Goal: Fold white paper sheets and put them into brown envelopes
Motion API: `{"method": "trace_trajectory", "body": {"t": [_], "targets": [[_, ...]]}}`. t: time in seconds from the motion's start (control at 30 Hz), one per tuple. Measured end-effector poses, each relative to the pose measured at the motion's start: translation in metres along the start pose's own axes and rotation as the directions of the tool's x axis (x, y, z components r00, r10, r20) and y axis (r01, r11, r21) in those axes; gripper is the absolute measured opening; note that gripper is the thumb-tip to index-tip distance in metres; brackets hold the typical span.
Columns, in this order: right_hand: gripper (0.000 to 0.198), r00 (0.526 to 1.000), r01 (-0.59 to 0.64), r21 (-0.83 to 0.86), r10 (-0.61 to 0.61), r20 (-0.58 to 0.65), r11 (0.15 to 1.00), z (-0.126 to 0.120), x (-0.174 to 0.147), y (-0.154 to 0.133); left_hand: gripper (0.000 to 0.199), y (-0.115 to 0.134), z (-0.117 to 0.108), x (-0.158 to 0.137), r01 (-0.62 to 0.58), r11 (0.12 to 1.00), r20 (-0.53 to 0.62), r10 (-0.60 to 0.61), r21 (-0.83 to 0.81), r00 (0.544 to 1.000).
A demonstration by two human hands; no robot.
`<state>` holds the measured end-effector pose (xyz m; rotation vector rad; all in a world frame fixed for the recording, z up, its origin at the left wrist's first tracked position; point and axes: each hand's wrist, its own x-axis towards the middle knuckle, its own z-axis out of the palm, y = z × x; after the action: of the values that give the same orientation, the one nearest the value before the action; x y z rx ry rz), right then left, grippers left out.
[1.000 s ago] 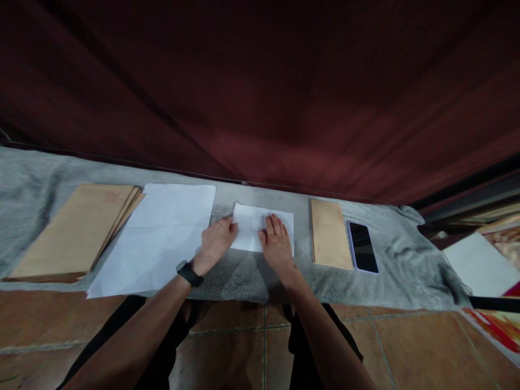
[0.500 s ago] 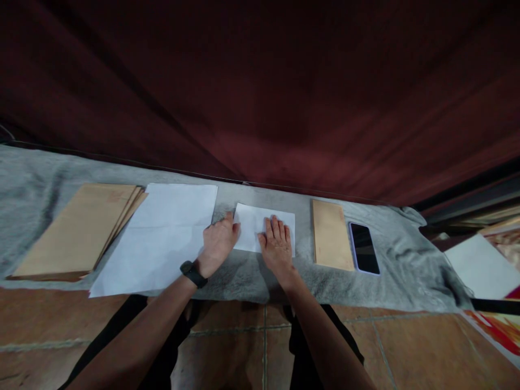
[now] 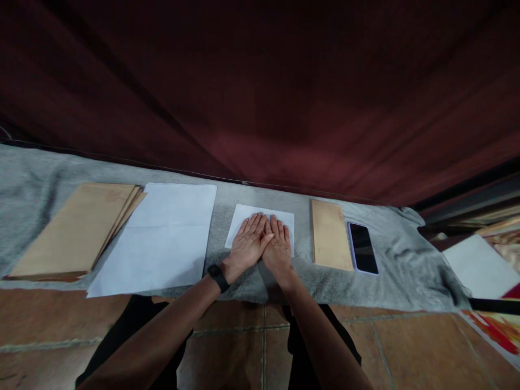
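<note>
A small folded sheet of white paper (image 3: 239, 216) lies on the grey cloth in the middle. My left hand (image 3: 248, 241) rests flat on its left half, fingers stretched out. Beside it my right hand (image 3: 278, 246) presses flat on the right half, fingers also extended; the two hands touch, with the left thumb over the right hand. Part of the paper is hidden beneath them. To the left lie larger white sheets (image 3: 166, 238), and right of my hands sits a brown envelope or small stack of them (image 3: 332, 235).
Several large brown envelopes (image 3: 69, 233) are stacked at the far left. A phone (image 3: 363, 248) in a pale purple case lies right of the smaller envelope. Grey cloth (image 3: 402, 271) covers the long surface, with a dark red hanging (image 3: 260, 108) behind. Papers (image 3: 483, 265) stand at the far right.
My left hand has moved right from the paper's left edge and opened flat onto it, against the right hand. My right hand has stayed nearly in place.
</note>
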<state>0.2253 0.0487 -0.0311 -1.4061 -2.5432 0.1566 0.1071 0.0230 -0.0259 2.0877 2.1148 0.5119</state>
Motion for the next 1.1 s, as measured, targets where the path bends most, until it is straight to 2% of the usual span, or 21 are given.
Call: {"method": "trace_trajectory", "body": {"t": [0.2, 0.47, 0.77, 0.87, 0.93, 1.03, 1.1], "targets": [[0.054, 0.995, -0.058, 0.006, 0.058, -0.077, 0.998, 0.004, 0.003, 0.01, 0.061, -0.015, 0.0, 0.001, 0.018, 0.995, -0.037, -0.014, 0.097, 0.999], [0.056, 0.978, -0.179, -0.013, 0.176, -0.112, 0.984, 0.002, 0.005, 0.036, 0.062, -0.033, -0.004, 0.002, 0.107, 0.985, -0.064, -0.099, 0.139, 0.993], [0.057, 0.952, -0.258, 0.006, 0.255, -0.17, 0.966, -0.005, 0.007, 0.04, 0.062, -0.035, -0.007, 0.004, 0.146, 0.973, -0.095, -0.13, 0.179, 0.987], [0.057, 0.96, -0.205, 0.07, 0.215, -0.181, 0.976, -0.009, 0.012, 0.035, 0.062, -0.027, -0.005, 0.003, 0.123, 0.979, -0.146, -0.1, 0.163, 0.984], [0.057, 0.978, -0.123, 0.139, 0.144, -0.152, 0.983, -0.009, 0.016, 0.028, 0.06, -0.019, -0.003, 0.003, 0.051, 0.989, -0.155, -0.029, 0.141, 0.988], [0.058, 0.996, 0.019, 0.243, 0.002, -0.087, 0.97, -0.006, 0.022, 0.014, 0.059, -0.008, 0.003, 0.005, -0.07, 0.99, -0.1, 0.083, 0.119, 0.992], [0.058, 0.998, 0.044, 0.286, -0.028, -0.059, 0.957, -0.002, 0.025, 0.007, 0.059, -0.005, 0.006, 0.008, -0.093, 0.989, -0.052, 0.099, 0.119, 0.994]]}}
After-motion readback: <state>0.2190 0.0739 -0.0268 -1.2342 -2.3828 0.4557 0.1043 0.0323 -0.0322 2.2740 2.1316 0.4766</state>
